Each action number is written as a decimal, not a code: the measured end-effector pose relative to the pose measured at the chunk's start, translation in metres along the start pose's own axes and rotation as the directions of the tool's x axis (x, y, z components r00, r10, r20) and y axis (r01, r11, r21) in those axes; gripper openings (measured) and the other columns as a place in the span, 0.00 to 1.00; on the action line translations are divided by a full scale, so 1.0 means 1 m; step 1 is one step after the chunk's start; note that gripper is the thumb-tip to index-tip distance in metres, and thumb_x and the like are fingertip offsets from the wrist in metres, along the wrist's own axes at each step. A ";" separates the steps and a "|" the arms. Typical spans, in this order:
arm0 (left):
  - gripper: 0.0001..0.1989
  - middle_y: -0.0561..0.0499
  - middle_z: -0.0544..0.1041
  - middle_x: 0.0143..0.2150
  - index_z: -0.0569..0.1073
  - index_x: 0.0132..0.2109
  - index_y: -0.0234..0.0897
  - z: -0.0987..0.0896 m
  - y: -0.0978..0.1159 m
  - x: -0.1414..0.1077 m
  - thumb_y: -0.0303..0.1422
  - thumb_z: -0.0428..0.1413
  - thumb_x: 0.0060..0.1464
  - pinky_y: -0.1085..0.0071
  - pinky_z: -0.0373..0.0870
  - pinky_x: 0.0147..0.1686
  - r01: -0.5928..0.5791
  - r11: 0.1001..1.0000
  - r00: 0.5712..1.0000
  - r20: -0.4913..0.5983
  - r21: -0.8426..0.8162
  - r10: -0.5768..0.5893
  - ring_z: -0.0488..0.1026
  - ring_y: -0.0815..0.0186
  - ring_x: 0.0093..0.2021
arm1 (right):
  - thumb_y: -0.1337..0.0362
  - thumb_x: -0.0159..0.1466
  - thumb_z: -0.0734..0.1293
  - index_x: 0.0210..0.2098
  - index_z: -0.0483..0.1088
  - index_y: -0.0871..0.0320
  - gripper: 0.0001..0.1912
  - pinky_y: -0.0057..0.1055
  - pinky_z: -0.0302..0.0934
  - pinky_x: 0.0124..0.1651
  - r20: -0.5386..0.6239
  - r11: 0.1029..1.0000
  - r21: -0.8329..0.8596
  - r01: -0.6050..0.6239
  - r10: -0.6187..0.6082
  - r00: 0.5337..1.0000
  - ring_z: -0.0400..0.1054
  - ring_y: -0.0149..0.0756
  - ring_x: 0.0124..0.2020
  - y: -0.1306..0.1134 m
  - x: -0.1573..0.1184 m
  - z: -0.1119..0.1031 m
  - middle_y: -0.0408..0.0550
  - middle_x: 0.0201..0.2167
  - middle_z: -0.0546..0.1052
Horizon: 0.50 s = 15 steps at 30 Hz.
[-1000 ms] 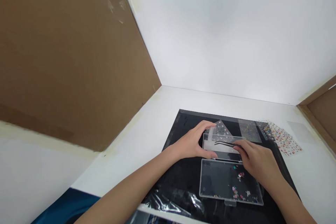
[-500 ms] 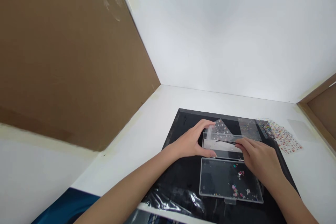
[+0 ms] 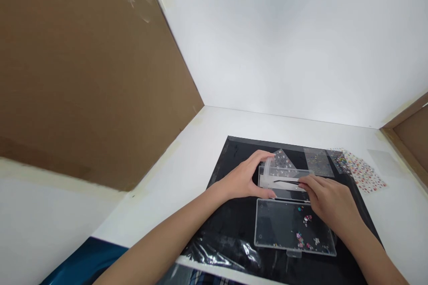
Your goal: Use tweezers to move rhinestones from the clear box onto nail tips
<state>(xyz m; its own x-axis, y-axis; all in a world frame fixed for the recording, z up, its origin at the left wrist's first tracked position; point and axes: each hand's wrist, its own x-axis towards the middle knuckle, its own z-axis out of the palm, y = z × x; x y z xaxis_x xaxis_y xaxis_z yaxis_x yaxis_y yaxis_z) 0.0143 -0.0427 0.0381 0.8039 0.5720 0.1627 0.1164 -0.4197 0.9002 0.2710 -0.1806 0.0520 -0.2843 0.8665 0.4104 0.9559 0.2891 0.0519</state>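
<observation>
Currently, a black mat [image 3: 227, 218] is carrying an open clear plastic case [image 3: 284, 173], its far half being cupped by the curved left hand [image 3: 244, 177]. The right hand [image 3: 329, 200] is pinching black tweezers [image 3: 287, 182], lying along 3-to-9 o'clock, tips toward 9 o'clock.

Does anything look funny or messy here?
Yes! The sticker sheet sits crooked, half off the black mat on the white surface. Tiny gems also lie scattered in the clear tray.

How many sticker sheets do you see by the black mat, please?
Three: one behind the clear box, a grey one on the mat, a multicoloured one past its right edge. Others may be hidden.
</observation>
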 end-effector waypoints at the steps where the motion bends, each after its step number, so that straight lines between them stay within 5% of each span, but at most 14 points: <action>1: 0.46 0.40 0.69 0.67 0.63 0.67 0.47 0.000 0.000 0.000 0.50 0.73 0.45 0.43 0.67 0.66 -0.003 1.000 1.000 -0.003 0.000 0.003 0.69 0.43 0.67 | 0.63 0.76 0.60 0.40 0.77 0.53 0.14 0.29 0.58 0.31 0.008 1.000 0.003 -0.007 0.007 1.000 0.75 0.29 0.27 0.001 -0.001 0.000 0.43 0.33 0.83; 15: 0.46 0.41 0.68 0.68 0.63 0.67 0.46 0.000 0.001 0.000 0.49 0.73 0.46 0.44 0.66 0.67 0.001 1.000 1.000 0.005 0.007 -0.001 0.68 0.44 0.67 | 0.65 0.77 0.59 0.40 0.76 0.54 0.14 0.28 0.57 0.34 -0.038 0.999 0.024 0.043 -0.043 0.998 0.75 0.29 0.29 -0.004 0.003 -0.001 0.44 0.33 0.83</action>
<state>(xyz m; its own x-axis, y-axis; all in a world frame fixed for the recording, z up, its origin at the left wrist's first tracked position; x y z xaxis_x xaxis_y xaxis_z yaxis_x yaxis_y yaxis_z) 0.0140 -0.0429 0.0391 0.8071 0.5684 0.1600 0.1210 -0.4243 0.8974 0.2664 -0.1792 0.0540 -0.3217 0.8373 0.4420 0.9406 0.3360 0.0480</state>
